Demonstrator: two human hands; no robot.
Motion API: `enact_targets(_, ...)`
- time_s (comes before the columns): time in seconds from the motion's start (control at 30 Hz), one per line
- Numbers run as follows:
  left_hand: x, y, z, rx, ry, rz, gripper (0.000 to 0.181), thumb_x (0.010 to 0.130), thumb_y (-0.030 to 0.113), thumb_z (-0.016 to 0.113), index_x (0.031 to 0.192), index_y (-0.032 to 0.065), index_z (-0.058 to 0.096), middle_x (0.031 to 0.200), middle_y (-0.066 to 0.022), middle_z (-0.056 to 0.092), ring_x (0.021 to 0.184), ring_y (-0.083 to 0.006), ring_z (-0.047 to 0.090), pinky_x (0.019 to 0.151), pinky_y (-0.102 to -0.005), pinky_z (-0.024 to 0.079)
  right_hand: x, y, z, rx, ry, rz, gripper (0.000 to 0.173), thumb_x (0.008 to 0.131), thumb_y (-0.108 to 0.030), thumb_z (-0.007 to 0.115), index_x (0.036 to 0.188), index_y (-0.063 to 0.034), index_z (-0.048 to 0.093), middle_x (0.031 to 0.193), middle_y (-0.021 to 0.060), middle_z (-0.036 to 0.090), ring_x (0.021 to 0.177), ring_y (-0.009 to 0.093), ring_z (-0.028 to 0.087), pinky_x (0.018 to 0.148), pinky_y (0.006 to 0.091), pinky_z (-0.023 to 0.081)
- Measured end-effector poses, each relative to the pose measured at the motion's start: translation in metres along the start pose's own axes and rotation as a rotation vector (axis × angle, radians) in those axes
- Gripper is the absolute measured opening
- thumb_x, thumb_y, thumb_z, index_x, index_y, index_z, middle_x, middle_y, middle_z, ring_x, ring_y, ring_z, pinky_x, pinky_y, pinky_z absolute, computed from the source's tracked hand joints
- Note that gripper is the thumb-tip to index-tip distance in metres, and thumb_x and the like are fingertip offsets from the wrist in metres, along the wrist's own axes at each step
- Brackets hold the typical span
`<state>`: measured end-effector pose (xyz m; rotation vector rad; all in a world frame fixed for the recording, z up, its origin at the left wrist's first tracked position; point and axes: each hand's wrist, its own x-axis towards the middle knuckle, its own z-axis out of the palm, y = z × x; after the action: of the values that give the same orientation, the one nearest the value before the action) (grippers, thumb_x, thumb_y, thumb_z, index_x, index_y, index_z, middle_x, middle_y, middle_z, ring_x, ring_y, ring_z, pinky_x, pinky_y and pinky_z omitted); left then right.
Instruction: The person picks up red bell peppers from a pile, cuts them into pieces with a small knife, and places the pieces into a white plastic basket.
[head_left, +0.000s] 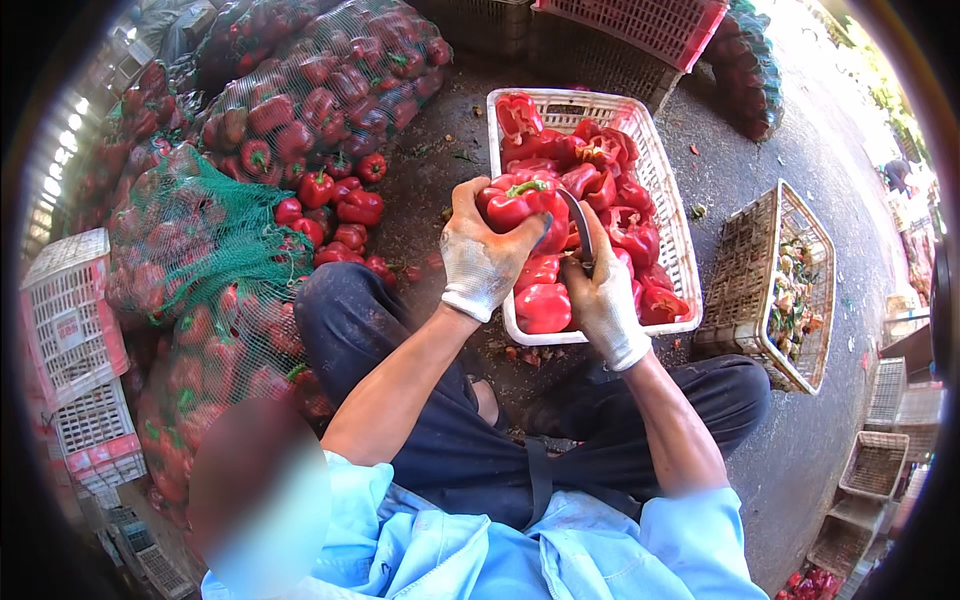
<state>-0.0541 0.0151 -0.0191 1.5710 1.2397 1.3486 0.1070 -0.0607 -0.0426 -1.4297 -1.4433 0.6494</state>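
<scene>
My left hand (484, 251), in a soiled white knit work glove, holds a whole red bell pepper (510, 201) with its green stem facing up. In my right hand (602, 289), gloved the same way, is a curved knife (579, 225), its blade against the right side of that pepper. Both hands are over the near left part of a white plastic crate (682, 262). Opened red bell peppers (634, 232) fill much of the crate, some showing pale insides. The knife's handle is mostly hidden by my right fingers.
Net sacks of red peppers (322, 97) are heaped at the left, with loose peppers (360, 208) beside them. A tilted crate (750, 277) with green and pale scraps stands at the right. Stacked crates (600, 52) are beyond the white crate. My crossed legs are close below it.
</scene>
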Motion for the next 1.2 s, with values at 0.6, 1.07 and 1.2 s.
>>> enact_targets(0.6,0.043,-0.020,-0.019,-0.675,0.099,-0.476,0.033,0.093,0.012,0.082,0.115,-0.0009,0.061,0.103,-0.0112,0.075,0.091,-0.0178,0.075,0.086,-0.0290,0.061,-0.025,0.013,-0.016,-0.190,-0.124,0.190,0.052,0.097,-0.006,0.067,0.148,0.0008,0.057,0.087,0.0116,0.068,0.078,0.014,0.066,0.073,0.0331,0.054)
enact_targets(1.07,-0.009,-0.014,0.000,-0.202,-0.300,-0.330,0.050,0.083,0.018,0.090,0.120,-0.0028,0.063,0.108,-0.0096,0.072,0.098,-0.0135,0.067,0.087,-0.0304,0.058,0.021,-0.030,-0.044,0.232,-0.189,0.481,0.054,0.095,-0.034,0.083,0.138,-0.0063,0.066,0.096,0.0008,0.072,0.080,0.008,0.065,0.064,0.0258,0.051)
enact_targets(1.2,-0.010,-0.014,-0.003,-0.328,-0.359,-0.391,0.045,0.086,0.015,0.086,0.121,-0.0033,0.063,0.107,-0.0098,0.073,0.098,-0.0139,0.069,0.087,-0.0301,0.059,0.020,-0.020,-0.048,0.348,-0.178,0.559,0.049,0.090,-0.031,0.085,0.129,-0.0066,0.067,0.074,-0.0079,0.058,0.055,0.001,0.047,0.048,0.0206,0.034)
